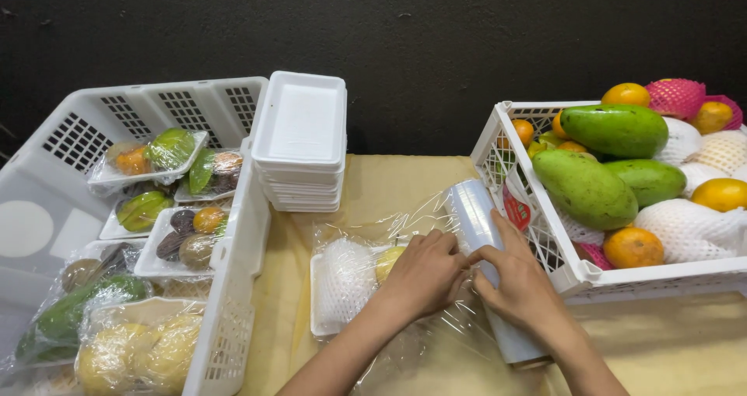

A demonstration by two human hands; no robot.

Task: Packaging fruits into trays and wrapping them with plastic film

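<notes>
Sitting well off to the left of both hands: large white slotted plastic crate [233, 287], holding film-wrapped foam trays of mixed fruit [183, 240]. Standing just right of the hands: second white slotted plastic crate [537, 233], heaped with green mangoes [585, 187], oranges [633, 247] and white and pink foam-netted fruit. Rising beyond the hands, against the first crate: tall stack of empty white foam trays [300, 143]. Lying under everything: tan paper-covered tabletop [389, 182]. Spreading out beneath the hands and over the tray: sheet of clear cling film [405, 229]. Gripping from the right side, fingers curled around it: right hand [523, 287] closing on the white roll of cling film [476, 217], roll tilted and angled away. Pressing down with fingers bent, closed on nothing: left hand [424, 275], resting on the film atop a shallow white foam tray [334, 283] of netted fruit and a yellow fruit, tray partly beneath the left hand, reaching leftward.
</notes>
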